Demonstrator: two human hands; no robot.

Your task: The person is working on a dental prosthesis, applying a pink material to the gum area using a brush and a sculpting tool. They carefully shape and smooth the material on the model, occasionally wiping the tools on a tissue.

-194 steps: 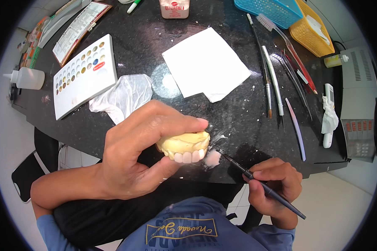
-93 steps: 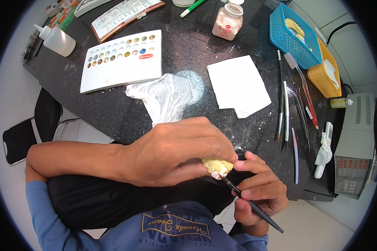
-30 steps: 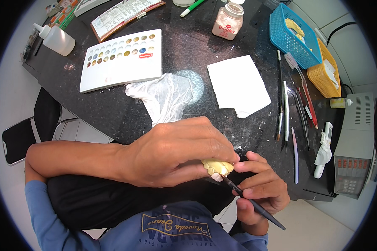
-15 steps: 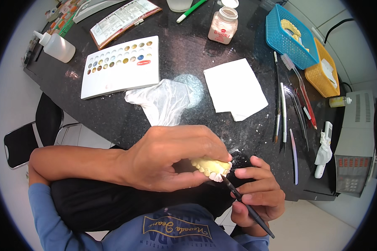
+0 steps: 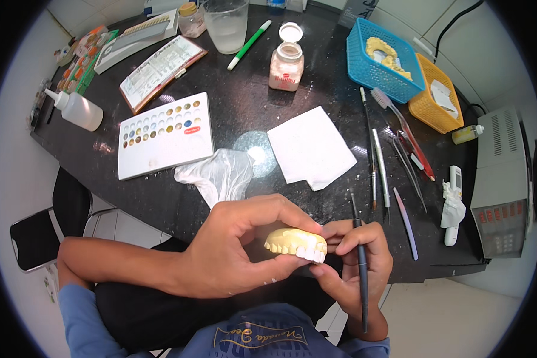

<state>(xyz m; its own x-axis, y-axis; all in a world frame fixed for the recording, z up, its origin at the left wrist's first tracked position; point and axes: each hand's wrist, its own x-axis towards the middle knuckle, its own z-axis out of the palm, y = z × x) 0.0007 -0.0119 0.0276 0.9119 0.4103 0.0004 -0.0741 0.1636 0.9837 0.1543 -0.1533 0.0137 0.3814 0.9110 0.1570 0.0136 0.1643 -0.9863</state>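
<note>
The cast [image 5: 286,238], held up at the bench [image 5: 331,89]'s near edge, already carries white teeth [image 5: 309,254]; whether they are finished, I cannot tell. The left hand [image 5: 238,244] pinches it closely; the right hand [image 5: 373,253] grips the brush [image 5: 362,256], tip clear of them.

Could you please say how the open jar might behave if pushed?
The jar would probably slide rather than roll, given its squarish body. Pushed high, it might tip, standing taller than wide. With the lid open, its pinkish contents could spill.

black brush [image 5: 363,274] | tip off white teeth [image 5: 308,255], now beyond right hand [image 5: 376,262]
</note>
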